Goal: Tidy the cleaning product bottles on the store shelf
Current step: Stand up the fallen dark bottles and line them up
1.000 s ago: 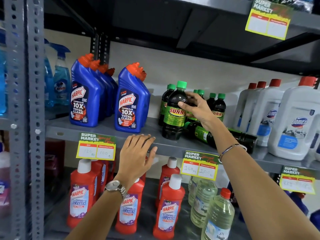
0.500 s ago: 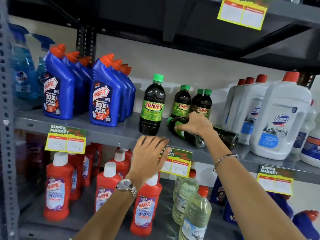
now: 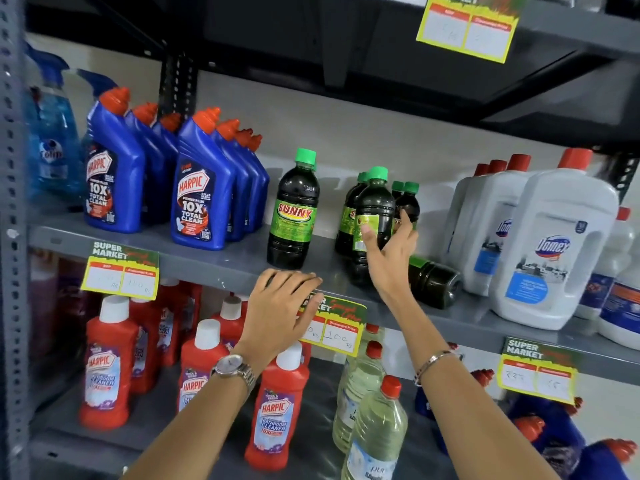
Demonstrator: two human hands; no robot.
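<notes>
My right hand [image 3: 391, 261] grips a dark green-capped Sunny bottle [image 3: 375, 209], held upright at the front of the grey middle shelf [image 3: 225, 261]. Another dark bottle [image 3: 434, 280] lies on its side just right of my wrist. One Sunny bottle [image 3: 294, 213] stands alone to the left, and several more [image 3: 405, 202] stand behind the held one. My left hand [image 3: 282, 306] rests palm down on the shelf's front edge, fingers spread, holding nothing.
Blue Harpic bottles [image 3: 201, 188] stand in rows at the left, white Domex jugs [image 3: 554, 244] at the right. Red Harpic bottles [image 3: 277, 407] and clear bottles [image 3: 377, 431] fill the lower shelf. Price tags [image 3: 121, 271] hang off the shelf edges. A dark shelf [image 3: 346, 46] is overhead.
My right hand left the standing bottle, took hold of a fallen bottle and stood it upright. The left hand stayed on the shelf edge. My view shifted right.
</notes>
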